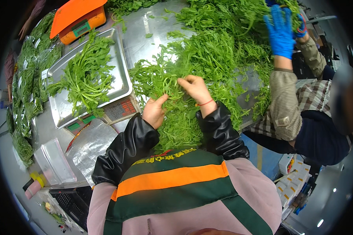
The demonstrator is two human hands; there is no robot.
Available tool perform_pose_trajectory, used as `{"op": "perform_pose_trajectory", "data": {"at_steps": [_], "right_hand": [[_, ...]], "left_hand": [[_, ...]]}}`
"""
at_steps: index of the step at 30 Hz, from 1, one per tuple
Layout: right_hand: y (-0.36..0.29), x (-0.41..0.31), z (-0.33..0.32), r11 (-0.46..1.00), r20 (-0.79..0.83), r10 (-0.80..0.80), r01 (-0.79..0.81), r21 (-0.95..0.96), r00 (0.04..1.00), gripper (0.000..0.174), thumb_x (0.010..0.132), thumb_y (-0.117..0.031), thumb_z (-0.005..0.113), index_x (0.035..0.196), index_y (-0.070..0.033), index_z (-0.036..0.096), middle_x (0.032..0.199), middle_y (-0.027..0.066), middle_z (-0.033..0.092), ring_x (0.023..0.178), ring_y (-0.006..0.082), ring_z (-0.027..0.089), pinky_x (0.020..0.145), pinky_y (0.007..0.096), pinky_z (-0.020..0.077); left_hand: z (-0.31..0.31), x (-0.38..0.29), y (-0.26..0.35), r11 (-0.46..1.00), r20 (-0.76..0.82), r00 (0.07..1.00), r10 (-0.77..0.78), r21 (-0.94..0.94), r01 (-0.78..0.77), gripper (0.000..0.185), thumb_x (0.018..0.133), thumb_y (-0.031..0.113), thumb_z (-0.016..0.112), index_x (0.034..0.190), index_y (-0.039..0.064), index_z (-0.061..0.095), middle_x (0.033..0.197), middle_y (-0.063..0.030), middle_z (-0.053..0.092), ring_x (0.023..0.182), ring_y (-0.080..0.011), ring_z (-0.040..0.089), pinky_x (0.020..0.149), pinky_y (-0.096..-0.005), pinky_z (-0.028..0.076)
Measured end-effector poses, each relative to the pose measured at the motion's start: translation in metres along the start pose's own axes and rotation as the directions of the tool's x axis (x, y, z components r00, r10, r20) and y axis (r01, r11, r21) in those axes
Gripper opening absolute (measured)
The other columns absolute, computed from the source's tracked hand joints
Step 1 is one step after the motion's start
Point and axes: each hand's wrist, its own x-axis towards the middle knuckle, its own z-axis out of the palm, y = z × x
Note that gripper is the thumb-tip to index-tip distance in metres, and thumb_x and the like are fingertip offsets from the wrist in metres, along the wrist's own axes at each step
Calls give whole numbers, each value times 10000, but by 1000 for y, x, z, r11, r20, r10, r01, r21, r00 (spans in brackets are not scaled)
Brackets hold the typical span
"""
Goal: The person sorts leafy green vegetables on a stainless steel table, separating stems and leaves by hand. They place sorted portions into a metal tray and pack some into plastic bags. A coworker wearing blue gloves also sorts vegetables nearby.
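Observation:
My left hand (154, 113) is at the near edge of a heap of leafy greens (214, 55), its thumb against some pale curled stems (170, 86). On the far side of those stems, my right hand (196, 89) pinches at them between thumb and fingertips. The greens look like garland chrysanthemum, and they also lie below and between both hands. To the left, a loose bunch of the same greens (86, 76) rests in a metal tray (122, 76) on a digital scale (120, 110).
An orange scale (79, 17) stands beyond the tray. Bagged greens (29, 79) line the far left, and clear plastic bags (56, 161) lie near the front edge. At right, a co-worker's blue-gloved hand (279, 33) reaches over the heap. Black crates (72, 202) sit below.

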Motion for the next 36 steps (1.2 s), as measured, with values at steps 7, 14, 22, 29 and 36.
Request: {"op": "perform_pose_trajectory", "data": {"at_steps": [7,14,22,29,36], "right_hand": [[-28,-11,-23,954,-159,-83,125,273,984,211,934,-214,512,897,-25,597,706,19,601,575,67,529,485,194,393],[-32,-1,-12,981,278,-87,130,-141,957,200,823,-135,670,962,3,628,762,-17,620,646,31,511,568,191,411],[-31,-7,-13,987,344,-103,54,148,933,235,780,-144,703,942,16,646,828,50,640,713,98,564,646,232,453],[-49,-29,-1,846,-179,-463,373,-380,868,163,740,-155,694,820,-18,656,785,120,606,703,258,594,651,328,477],[-48,-60,19,793,275,-505,566,-226,818,159,768,-184,661,839,-42,665,807,140,613,749,312,610,676,361,494]], "left_hand": [[-4,-7,1,997,-118,992,-38,57,45,120,879,140,580,968,69,617,915,-27,648,834,-128,600,662,-296,456],[6,-14,6,996,-110,993,-32,81,41,136,866,136,582,983,74,615,917,-9,642,773,-111,584,649,-290,432],[5,-17,16,992,2,995,-99,77,98,242,906,218,543,1064,36,571,957,-45,631,872,-170,608,783,-360,481],[4,-19,9,994,76,993,-94,-46,98,453,937,388,484,1239,53,455,1120,-84,565,1015,-229,564,896,-411,446],[-8,-18,9,993,-181,979,-93,-87,78,323,848,289,657,1058,56,577,959,-58,615,734,-161,607,573,-269,473]]}}
